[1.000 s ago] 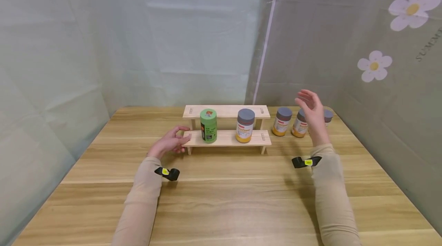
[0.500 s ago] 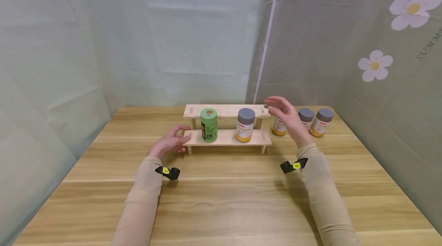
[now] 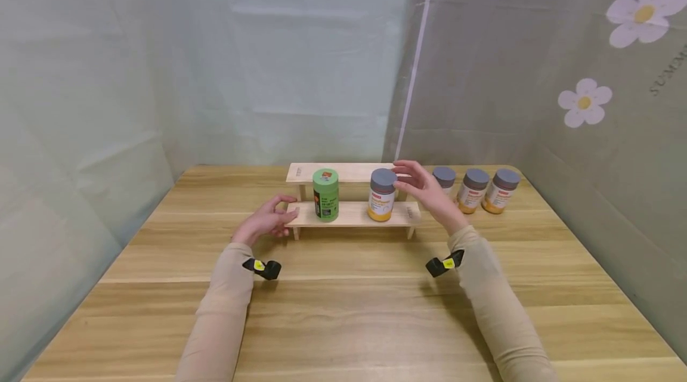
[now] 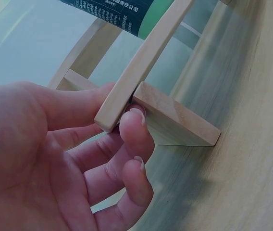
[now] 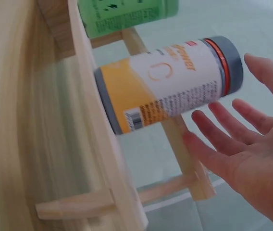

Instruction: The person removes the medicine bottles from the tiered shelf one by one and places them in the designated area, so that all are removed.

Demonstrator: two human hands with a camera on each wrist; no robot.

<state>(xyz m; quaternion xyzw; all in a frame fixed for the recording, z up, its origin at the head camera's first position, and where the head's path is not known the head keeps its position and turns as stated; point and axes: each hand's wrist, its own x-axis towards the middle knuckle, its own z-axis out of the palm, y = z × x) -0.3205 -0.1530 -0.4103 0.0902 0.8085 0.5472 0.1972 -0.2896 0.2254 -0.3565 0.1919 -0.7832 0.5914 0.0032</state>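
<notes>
A two-tier wooden shelf rack (image 3: 351,215) stands on the table. On its lower board are a green jar (image 3: 325,194) at the left and a grey-lidded supplement jar (image 3: 381,194) with a white and yellow label to the right. My left hand (image 3: 266,219) pinches the left end of the lower board, thumb above and fingers curled below, beside a wooden leg (image 4: 179,113) in the left wrist view. My right hand (image 3: 426,191) is beside the supplement jar's lid (image 5: 226,65), its thumb and fingers spread around it with a gap showing in the right wrist view.
Several more grey-lidded jars stand on the table right of the rack: one (image 3: 444,177) partly behind my right hand, another (image 3: 473,191) beside it, and one (image 3: 501,191) farthest right. The table's (image 3: 343,310) back edge meets a hanging curtain (image 3: 300,72).
My right hand has moved left from above the table jars to the supplement jar on the lower board, uncovering the rightmost jars. My left hand stays on the board's end.
</notes>
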